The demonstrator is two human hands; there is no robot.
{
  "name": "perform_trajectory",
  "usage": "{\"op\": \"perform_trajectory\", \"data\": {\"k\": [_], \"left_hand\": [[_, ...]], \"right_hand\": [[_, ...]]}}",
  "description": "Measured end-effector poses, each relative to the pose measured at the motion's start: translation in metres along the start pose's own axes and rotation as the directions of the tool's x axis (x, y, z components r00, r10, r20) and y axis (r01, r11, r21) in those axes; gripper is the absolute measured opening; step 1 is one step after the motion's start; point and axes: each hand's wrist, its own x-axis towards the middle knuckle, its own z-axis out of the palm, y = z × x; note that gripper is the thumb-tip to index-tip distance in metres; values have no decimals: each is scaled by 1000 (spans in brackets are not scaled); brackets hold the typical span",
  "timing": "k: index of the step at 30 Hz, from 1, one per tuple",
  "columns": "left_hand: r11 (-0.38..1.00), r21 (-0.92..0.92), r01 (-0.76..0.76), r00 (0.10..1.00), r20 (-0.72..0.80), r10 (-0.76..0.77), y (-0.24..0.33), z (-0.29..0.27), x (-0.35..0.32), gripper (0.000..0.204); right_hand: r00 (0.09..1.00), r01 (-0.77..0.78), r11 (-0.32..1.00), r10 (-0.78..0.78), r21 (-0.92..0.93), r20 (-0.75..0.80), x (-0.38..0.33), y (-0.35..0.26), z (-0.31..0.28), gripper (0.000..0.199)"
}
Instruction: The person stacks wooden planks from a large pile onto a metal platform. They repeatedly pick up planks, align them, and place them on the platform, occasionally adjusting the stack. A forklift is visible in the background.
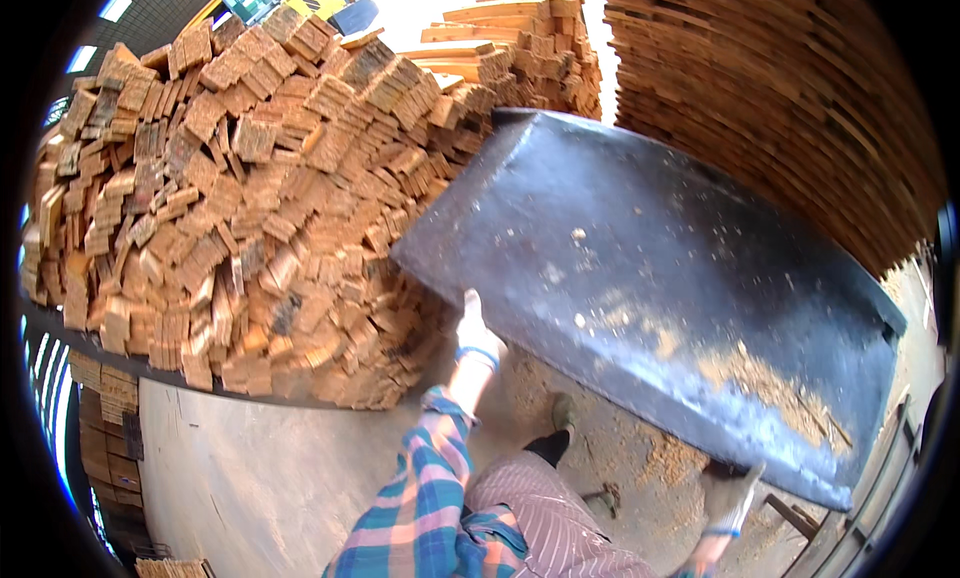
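Plaid sleeve (425, 488) foremost; left hand (478, 338) and right hand (729, 502) grip the metal tray (640, 238) ahead of them by its rim: probably heavy, rigid.

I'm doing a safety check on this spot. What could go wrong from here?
If the dark metal tray tips, the sawdust in it could spill. The jumbled wood blocks close to the left hand might slide and strike it. The floor debris beside the tray could make footing slippery.
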Motion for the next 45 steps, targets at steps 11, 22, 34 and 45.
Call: {"op": "perform_trajectory", "data": {"k": [11, 22, 34, 45], "left_hand": [[995, 101, 8, 1000, -21, -6, 11, -14, -8, 51], [984, 179, 24, 1000, -13, -22, 24, -34, 0, 42], [979, 184, 91, 996, -8, -92, 22, -31, -28, 34], [932, 355, -71, 987, 162, 14, 28, -55, 13, 53]], "right_hand": [[978, 170, 63, 111, 983, -176, -3, -49, 18, 38], [936, 231, 70, 256, 970, -241, 10, -56, 22, 20], [944, 269, 67, 180, 961, -277, 6, -39, 18, 31], [884, 300, 497, 175, 814, -433, -1, -35, 28, 45]]}}
